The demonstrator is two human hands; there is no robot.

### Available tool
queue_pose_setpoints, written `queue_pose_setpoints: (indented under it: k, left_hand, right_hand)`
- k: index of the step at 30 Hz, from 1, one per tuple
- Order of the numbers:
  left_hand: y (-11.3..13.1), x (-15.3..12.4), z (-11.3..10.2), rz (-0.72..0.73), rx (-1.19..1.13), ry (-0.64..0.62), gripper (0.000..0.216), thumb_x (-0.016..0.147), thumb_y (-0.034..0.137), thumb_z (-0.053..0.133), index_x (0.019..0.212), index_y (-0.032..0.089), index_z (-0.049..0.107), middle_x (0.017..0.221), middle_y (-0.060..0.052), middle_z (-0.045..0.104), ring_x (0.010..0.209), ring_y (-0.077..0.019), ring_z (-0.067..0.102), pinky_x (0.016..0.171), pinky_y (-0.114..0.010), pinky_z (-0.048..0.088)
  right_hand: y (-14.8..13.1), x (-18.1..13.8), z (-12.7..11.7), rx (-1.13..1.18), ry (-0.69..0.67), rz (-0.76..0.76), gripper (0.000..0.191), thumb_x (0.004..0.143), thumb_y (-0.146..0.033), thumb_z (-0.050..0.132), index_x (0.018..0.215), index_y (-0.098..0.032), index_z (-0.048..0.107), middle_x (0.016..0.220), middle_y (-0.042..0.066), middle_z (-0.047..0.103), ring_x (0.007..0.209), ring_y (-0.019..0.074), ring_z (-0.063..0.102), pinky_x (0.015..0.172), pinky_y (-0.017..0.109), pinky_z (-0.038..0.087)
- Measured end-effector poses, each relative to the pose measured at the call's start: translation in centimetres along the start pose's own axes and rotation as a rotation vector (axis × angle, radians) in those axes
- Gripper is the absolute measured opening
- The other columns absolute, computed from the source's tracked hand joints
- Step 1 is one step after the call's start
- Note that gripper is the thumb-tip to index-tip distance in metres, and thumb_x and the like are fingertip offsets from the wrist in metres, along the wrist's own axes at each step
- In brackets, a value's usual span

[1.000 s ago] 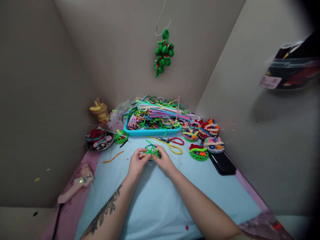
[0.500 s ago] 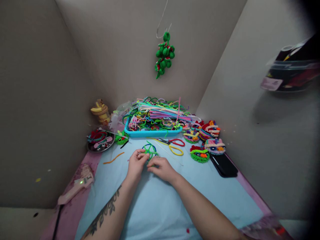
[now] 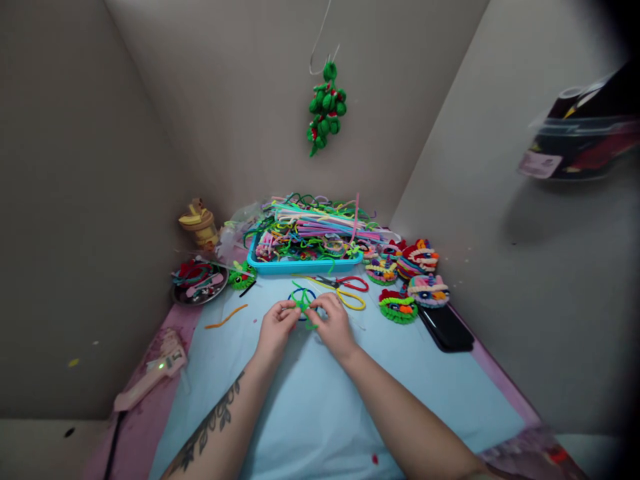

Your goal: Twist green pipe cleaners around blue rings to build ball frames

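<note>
Between my hands is a small piece of bent green pipe cleaners, with a dark blue ring of pipe cleaner around or behind it. My left hand pinches its left side between thumb and fingers. On its right side my right hand also pinches it, thumb and forefinger close to the left fingertips. My fingers hide part of the green strands. Just beyond the right hand lie scissors with one red and one yellow handle. An orange pipe cleaner rests on the cloth, left of the left hand.
A blue tray heaped with pipe cleaners stands at the back. Several fuzzy finished faces and a black phone lie right. At left are a metal bowl and a pink glue gun. A green ornament hangs above.
My right hand has moved up and closer to the left hand, its fingers now on the green piece's right side. The left hand stays nearly in place. The view has shifted slightly.
</note>
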State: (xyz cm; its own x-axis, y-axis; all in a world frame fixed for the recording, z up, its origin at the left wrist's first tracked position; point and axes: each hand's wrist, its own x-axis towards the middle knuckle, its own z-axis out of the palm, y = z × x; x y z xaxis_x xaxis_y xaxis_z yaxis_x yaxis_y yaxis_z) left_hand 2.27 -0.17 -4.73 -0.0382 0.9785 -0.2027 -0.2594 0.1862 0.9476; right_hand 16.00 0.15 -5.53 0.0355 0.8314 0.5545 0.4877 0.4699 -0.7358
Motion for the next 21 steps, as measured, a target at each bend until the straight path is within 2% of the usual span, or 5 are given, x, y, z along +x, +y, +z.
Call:
queue_pose_setpoints:
  k: [4,8,14,17,21]
  left_hand:
    - [-0.1,0.1,0.0,0.013,0.018,0.009,0.03,0.06,0.033,0.075,0.08,0.015,0.06,0.05,0.006,0.051,0.041,-0.0046,0.04,0.043,-0.018,0.026]
    - [-0.3,0.2,0.0,0.063,0.03,0.015,0.028,0.06,0.031,0.076,0.078,0.015,0.062,0.059,0.002,0.059,0.05,-0.0071,0.049,0.05,-0.019,0.035]
    - [-0.3,0.3,-0.2,0.125,0.089,-0.009,0.025,0.06,0.029,0.074,0.076,0.015,0.063,0.066,-0.001,0.064,0.06,-0.0106,0.056,0.059,-0.022,0.042]
    - [-0.4,0.3,-0.3,0.148,0.135,-0.023,0.023,0.061,0.029,0.072,0.075,0.014,0.063,0.066,-0.001,0.064,0.059,-0.0111,0.056,0.058,-0.022,0.042]
    - [-0.5,0.2,-0.3,0.206,0.278,-0.03,0.021,0.064,0.03,0.068,0.076,0.014,0.064,0.063,-0.001,0.063,0.052,-0.01,0.05,0.051,-0.022,0.038]
  right_hand:
    - [0.1,-0.1,-0.1,-0.018,0.03,0.006,0.002,0.077,-0.022,0.062,0.079,-0.022,0.061,0.082,0.004,0.056,0.086,0.0189,0.053,0.079,0.034,0.044]
    - [0.1,-0.2,-0.1,-0.068,0.058,-0.011,0.004,0.077,-0.024,0.063,0.08,-0.022,0.066,0.083,0.004,0.058,0.085,0.0195,0.053,0.08,0.036,0.043]
    - [-0.1,-0.1,-0.3,-0.07,0.011,-0.001,0.009,0.077,-0.022,0.063,0.08,-0.025,0.071,0.085,0.004,0.061,0.085,0.0196,0.052,0.08,0.036,0.042]
    - [0.2,0.2,-0.3,-0.041,-0.033,0.058,0.009,0.073,-0.02,0.066,0.076,-0.025,0.072,0.087,0.004,0.06,0.088,0.0202,0.051,0.081,0.036,0.042]
    - [1.2,0.6,-0.5,0.092,-0.128,0.226,0.006,0.068,-0.017,0.068,0.068,-0.023,0.07,0.086,0.003,0.057,0.087,0.0193,0.053,0.083,0.035,0.041]
